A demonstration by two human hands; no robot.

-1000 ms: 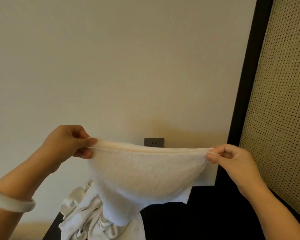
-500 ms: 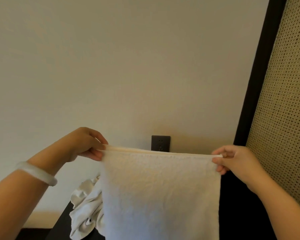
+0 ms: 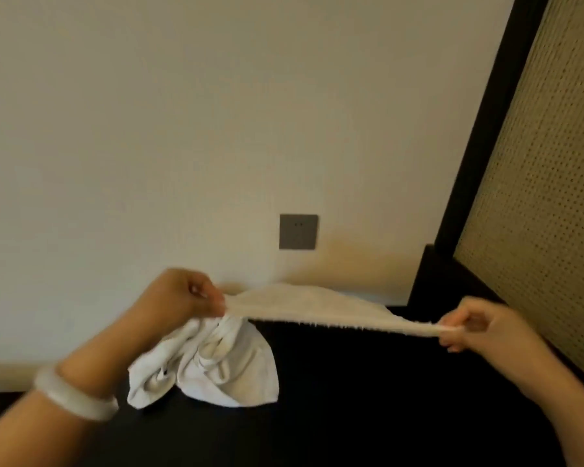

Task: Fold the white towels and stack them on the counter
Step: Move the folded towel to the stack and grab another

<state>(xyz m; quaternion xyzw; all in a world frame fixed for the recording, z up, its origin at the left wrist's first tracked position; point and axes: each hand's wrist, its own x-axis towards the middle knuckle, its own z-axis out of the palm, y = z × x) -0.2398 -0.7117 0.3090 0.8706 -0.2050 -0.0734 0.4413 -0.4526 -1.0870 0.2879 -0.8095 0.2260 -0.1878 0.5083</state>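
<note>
Between the two hands a white towel (image 3: 312, 305) is stretched out almost flat above the dark counter (image 3: 368, 416), its near edge drawn into a straight line from one grip to the other. The left hand (image 3: 186, 294) is curled closed on the towel's left corner, thumb and fingers pinching the cloth. The right hand (image 3: 476, 326) pinches the opposite corner in the same way, its fingers bent round the hem. Beyond the gripped edge the rest of the towel spreads away toward the wall (image 3: 182, 129); whether that far part touches the counter cannot be told. Just below the left hand's grip a heap of crumpled white towels (image 3: 216, 369) lies on the counter, its top close under the held corner. A pale bangle (image 3: 78, 396) circles the left wrist. Above the middle of the stretched towel a grey socket plate (image 3: 298, 231) sits on the wall, and past the right hand stands a woven panel (image 3: 536, 197) in a dark frame.
</note>
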